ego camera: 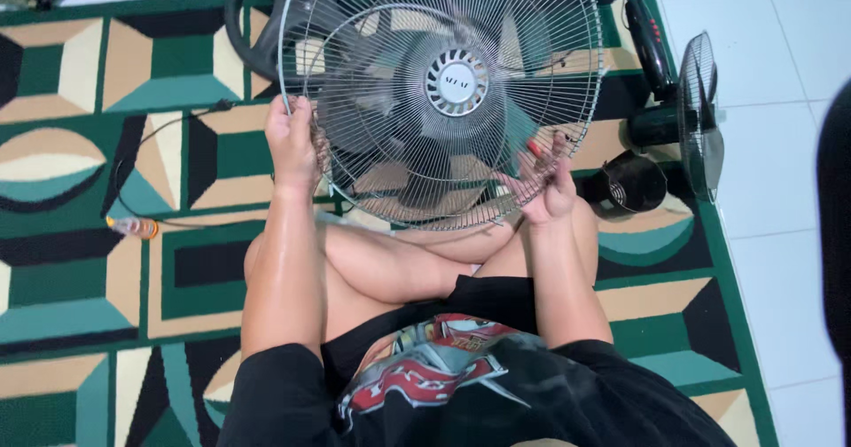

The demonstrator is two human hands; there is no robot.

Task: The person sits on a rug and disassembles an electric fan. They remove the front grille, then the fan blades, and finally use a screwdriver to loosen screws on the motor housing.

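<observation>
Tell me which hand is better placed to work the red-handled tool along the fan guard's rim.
The right hand: it already holds the red-handled tool against the fan guard at its lower right rim. The left hand grips the opposite rim, steadying the guard.

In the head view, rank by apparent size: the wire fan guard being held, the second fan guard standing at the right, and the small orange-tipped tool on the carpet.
1. Wire fan guard, clearly largest, though nearest the camera.
2. Second fan guard, seen edge-on, so it looks narrower.
3. Orange-tipped tool, smallest.

Home floor, patterned green rug (80, 261) over white tiles (780, 145), fan parts (683, 119) scattered about
</observation>
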